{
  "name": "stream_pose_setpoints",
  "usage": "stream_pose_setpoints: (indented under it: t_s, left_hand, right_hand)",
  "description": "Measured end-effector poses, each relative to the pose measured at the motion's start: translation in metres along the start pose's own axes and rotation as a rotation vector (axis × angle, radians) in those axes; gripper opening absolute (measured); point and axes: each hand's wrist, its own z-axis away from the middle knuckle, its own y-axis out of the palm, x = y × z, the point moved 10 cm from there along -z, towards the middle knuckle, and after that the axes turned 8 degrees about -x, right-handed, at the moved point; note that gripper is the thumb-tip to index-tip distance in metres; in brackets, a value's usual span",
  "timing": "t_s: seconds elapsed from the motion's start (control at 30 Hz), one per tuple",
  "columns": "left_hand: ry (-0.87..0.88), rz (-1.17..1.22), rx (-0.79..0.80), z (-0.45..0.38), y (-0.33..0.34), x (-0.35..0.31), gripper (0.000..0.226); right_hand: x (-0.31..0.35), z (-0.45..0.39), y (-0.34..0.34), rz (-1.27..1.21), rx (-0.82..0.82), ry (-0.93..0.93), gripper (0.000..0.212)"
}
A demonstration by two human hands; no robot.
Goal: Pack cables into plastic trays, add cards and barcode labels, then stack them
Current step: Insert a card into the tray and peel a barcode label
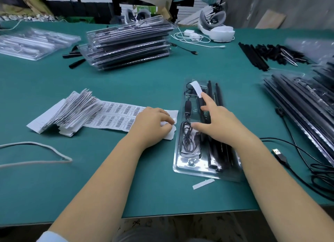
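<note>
Two hands worked around the plastic tray (182, 166): left of it, the left hand (153, 123) pinched a barcode label (172, 120) on the label sheet (115, 118) (cards (72, 111) lay farther left); over it, the right hand (216, 120) spread open, a white strip (197, 89) at its forefinger.

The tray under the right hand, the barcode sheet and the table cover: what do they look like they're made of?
The tray: thin clear plastic, glossy; its rim glints and the cables show through. The barcode sheet: matt white paper, probably adhesive-backed labels, since the left hand pinches one at its edge. The table cover: smooth, matt green mat, perhaps rubber or vinyl; hard to tell.
</note>
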Motion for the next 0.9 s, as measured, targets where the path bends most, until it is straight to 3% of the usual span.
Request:
stream_pose_setpoints:
  t_s: [0.1,0.23,0.37,0.43,0.47,0.53,0.77,0.9]
  left_hand:
    - [-0.011,0.052,-0.036,0.0,-0.003,-0.003,0.023]
    - [-0.006,0.169,-0.094,0.003,-0.009,-0.008,0.024]
    - [-0.009,0.245,-0.104,0.006,-0.009,-0.013,0.05]
    - [-0.033,0.326,-0.124,0.007,-0.01,-0.013,0.05]
    - [-0.046,0.374,-0.14,0.007,-0.011,-0.014,0.041]
    - [-0.063,0.458,-0.168,0.008,-0.014,-0.018,0.013]
    - [-0.228,0.825,-0.063,0.014,-0.003,-0.022,0.012]
    - [-0.302,0.766,-0.105,0.014,-0.003,-0.012,0.008]
  right_hand:
    - [0.0,0.003,-0.009,0.013,0.079,0.023,0.09]
    - [0.004,0.006,-0.024,0.037,0.119,-0.004,0.07]
    - [0.012,0.018,-0.015,-0.148,0.23,-0.031,0.038]
    - [0.013,0.016,-0.024,-0.38,0.129,-0.007,0.015]
    - [0.01,0.012,-0.03,-0.485,0.067,0.018,0.011]
    - [0.004,0.005,-0.038,-0.557,-0.023,0.059,0.015]
    - [0.0,-0.003,-0.024,-0.507,-0.025,0.134,0.021]
    - [0.001,-0.005,-0.019,-0.506,-0.063,0.105,0.021]
